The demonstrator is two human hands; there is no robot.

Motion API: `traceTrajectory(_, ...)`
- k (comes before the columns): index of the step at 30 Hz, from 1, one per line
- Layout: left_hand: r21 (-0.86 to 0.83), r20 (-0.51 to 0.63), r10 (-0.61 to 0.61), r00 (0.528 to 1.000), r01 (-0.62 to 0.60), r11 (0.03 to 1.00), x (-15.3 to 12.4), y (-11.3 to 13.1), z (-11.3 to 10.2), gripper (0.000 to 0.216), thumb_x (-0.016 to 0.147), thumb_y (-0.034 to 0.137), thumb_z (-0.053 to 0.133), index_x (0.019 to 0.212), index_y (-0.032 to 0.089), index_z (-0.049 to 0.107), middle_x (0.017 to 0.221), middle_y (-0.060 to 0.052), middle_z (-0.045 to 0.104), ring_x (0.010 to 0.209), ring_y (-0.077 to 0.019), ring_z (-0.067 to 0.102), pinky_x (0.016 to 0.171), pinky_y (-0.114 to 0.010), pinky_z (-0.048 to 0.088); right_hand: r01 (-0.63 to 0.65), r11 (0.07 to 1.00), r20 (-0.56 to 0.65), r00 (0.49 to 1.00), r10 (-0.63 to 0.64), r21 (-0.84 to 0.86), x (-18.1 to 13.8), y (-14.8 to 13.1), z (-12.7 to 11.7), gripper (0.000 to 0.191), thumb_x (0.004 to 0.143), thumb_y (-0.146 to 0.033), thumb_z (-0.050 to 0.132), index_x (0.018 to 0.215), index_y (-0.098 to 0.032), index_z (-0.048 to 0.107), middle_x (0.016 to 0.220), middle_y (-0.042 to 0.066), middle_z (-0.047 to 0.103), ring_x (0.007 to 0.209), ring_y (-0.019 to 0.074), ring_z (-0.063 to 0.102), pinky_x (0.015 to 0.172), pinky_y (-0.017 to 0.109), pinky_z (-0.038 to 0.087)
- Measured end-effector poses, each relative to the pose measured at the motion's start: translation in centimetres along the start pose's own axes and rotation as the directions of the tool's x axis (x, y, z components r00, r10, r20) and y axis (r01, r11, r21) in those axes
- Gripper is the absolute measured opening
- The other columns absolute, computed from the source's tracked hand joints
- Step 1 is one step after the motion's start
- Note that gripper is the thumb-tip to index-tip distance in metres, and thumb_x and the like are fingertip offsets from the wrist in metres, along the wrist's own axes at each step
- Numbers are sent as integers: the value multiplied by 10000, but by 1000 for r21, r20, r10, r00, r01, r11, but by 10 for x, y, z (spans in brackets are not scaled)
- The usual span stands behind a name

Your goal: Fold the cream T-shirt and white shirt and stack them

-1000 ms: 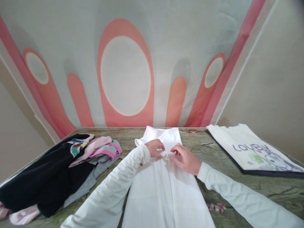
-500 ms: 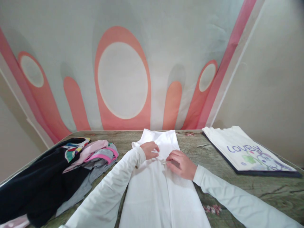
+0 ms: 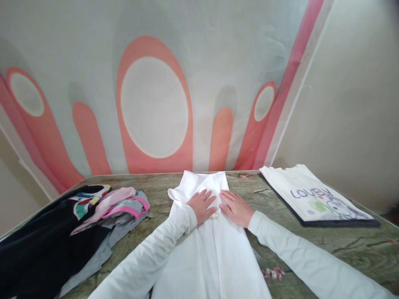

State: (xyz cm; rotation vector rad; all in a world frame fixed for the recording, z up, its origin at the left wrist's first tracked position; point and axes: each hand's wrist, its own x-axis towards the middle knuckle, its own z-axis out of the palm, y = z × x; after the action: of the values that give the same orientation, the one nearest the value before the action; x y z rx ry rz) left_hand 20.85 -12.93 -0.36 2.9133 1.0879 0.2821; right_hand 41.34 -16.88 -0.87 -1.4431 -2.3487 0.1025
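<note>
A long white ribbed garment (image 3: 212,257) lies down the middle of the table, running from the near edge to the far edge. My left hand (image 3: 201,205) rests flat on it, fingers stretched out, just left of its centre line. My right hand (image 3: 236,207) lies flat beside it on the right, fingers also spread. Both hands press on the upper part of the garment, where folded cloth bunches up near the far end. White sleeves cover both my arms.
A heap of clothes (image 3: 71,232), black, grey, pink and multicoloured, lies on the left of the wood-patterned table (image 3: 327,253). A folded white shirt (image 3: 311,197) with a "LOVELY" print lies on a dark one at the right. A pink-and-grey patterned cloth (image 3: 156,104) hangs behind.
Both hands went from pinching the cloth near the garment's middle to lying flat and open on it. The camera view has shifted slightly to the right.
</note>
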Motion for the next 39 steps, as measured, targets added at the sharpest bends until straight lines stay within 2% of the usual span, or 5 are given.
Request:
traceTrajectory(11, 33, -27, -7, 1000, 8, 999, -1, -3, 6, 492, 873, 481, 313, 1299, 236, 344, 1379, -98, 305, 1257, -340, 223, 946, -538, 266, -95, 994, 204, 974, 103, -50, 67, 40, 6, 667, 853, -557, 157, 1375, -144, 198, 1441, 72, 155, 1315, 207, 119, 1047, 401, 102)
traceTrajectory(18, 16, -5, -19, 1000, 19, 1000, -1, 0, 3, 499, 875, 492, 286, 1305, 243, 335, 1388, -84, 292, 1266, -333, 206, 956, -532, 257, -273, 951, 189, 936, 298, -148, 102, 74, 21, 745, 819, -614, 121, 1386, -132, 141, 1456, 58, 68, 1322, 189, 58, 1049, 371, 83)
traceTrajectory(28, -16, 34, -40, 999, 41, 999, -2, 1, -1, 524, 873, 516, 253, 1315, 244, 324, 1399, -74, 270, 1272, -336, 186, 973, -532, 234, -354, 923, 125, 920, 373, -151, 100, 79, 20, 728, 828, -594, 100, 1381, -123, 150, 1454, 80, 77, 1319, 211, 78, 1043, 401, 95)
traceTrajectory(33, -13, 27, -44, 999, 44, 999, -2, 4, -2, 520, 870, 514, 270, 1307, 240, 333, 1395, -76, 279, 1270, -331, 196, 975, -521, 235, -208, 969, 97, 970, 221, -131, 83, 58, 20, 726, 833, -599, 89, 1382, -129, 154, 1453, 64, 101, 1321, 197, 66, 1052, 362, 75)
traceTrajectory(39, -80, 41, -115, 992, 118, 990, 4, -3, -20, 537, 859, 498, 305, 1291, 182, 354, 1340, -106, 370, 1223, -263, 326, 980, -415, 282, -143, 984, 171, 972, 159, -102, 68, 40, 18, 711, 831, -606, 146, 1369, -146, 214, 1442, 92, 152, 1313, 220, 115, 1039, 402, 111)
